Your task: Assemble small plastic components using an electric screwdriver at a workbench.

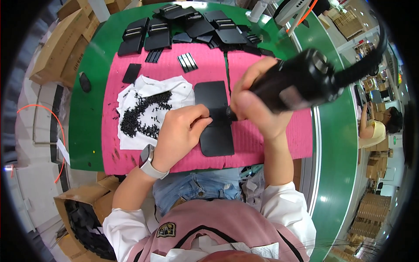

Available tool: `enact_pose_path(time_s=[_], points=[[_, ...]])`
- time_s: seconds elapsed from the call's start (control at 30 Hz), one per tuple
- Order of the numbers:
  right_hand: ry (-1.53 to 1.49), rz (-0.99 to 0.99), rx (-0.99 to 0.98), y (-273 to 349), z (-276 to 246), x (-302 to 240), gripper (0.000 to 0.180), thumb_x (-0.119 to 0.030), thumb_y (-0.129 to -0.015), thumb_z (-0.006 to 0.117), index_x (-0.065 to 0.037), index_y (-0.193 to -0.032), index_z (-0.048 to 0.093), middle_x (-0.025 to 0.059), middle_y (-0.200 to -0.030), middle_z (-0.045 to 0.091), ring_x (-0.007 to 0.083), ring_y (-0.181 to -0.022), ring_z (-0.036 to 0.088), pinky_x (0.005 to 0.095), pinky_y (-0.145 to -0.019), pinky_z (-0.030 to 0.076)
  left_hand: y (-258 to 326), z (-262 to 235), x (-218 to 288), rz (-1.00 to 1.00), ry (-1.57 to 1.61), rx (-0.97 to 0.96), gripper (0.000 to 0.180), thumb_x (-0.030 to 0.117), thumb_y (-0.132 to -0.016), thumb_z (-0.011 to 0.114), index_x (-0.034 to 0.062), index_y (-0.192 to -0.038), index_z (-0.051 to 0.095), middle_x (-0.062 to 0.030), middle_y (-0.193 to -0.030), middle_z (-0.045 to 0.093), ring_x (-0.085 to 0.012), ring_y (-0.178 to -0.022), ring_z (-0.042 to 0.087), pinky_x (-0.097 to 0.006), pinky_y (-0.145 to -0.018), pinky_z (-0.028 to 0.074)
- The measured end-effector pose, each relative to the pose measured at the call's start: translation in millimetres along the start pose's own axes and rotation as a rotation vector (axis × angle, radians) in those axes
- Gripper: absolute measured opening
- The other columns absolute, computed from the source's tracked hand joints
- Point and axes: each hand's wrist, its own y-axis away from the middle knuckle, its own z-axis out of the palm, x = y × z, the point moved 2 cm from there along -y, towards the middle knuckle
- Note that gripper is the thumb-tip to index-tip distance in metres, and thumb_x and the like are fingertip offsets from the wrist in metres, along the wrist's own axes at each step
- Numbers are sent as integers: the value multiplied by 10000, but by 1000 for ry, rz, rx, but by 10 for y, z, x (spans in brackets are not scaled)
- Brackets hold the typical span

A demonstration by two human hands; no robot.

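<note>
My right hand (257, 105) is wrapped round a black electric screwdriver (288, 83), whose cord runs off to the upper right. The tool's tip end is close to the middle of a black flat plate (217, 142) with rounded corners. Thumb and fingertips of my left hand (185, 126) are pinched together at the plate's middle band; whatever is between them is too small to make out. Left of that hand lies a white cloth (179, 85) bearing a heap of small black screws (131, 122).
Under the work lies a pink mat (270, 148) on a green table (83, 144). Black assembled plates (196, 26) pile up at the far edge. A small black plate (132, 73) and metal-striped strips (187, 62) lie nearer. A cardboard box (94, 196) stands at lower left.
</note>
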Motion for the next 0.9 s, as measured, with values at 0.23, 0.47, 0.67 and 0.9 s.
enact_pose_path(time_s=[0.23, 0.47, 0.67, 0.9], points=[[-288, -63, -2, 36, -59, -89, 352, -184, -777, 680, -42, -984, 433, 37, -589, 479, 125, -412, 431, 261, -397, 362, 76, -8, 36, 49, -158, 200, 56, 50, -764, 670, 7, -793, 649, -131, -665, 580, -277, -555, 573, -345, -507, 433], [-607, -286, 27, 18, -152, -167, 328, -350, -891, 522, -78, -1062, 455, 8, -605, 462, 119, -436, 455, 288, -519, 398, 46, -107, 7, -138, 297, 85, 89, 59, -766, 728, -3, -788, 668, -36, -696, 625, -72, -579, 552, -219, -513, 427], [-670, -310, 120, 34, -200, -114, 323, -340, -892, 507, -74, -1068, 458, 24, -608, 466, 135, -438, 450, 317, -522, 399, 31, -94, -15, -372, 778, -34, 120, 60, -857, 647, -46, -913, 651, -83, -776, 654, -92, -601, 584, -196, -541, 462], [-707, -273, 102, 64, -180, -53, 331, -338, -891, 495, -80, -1090, 438, 37, -612, 470, 152, -441, 460, 341, -543, 413, 55, -65, -22, -336, 747, -83, 117, 61, -869, 635, -49, -907, 651, -92, -773, 653, -101, -605, 591, -212, -554, 484]])
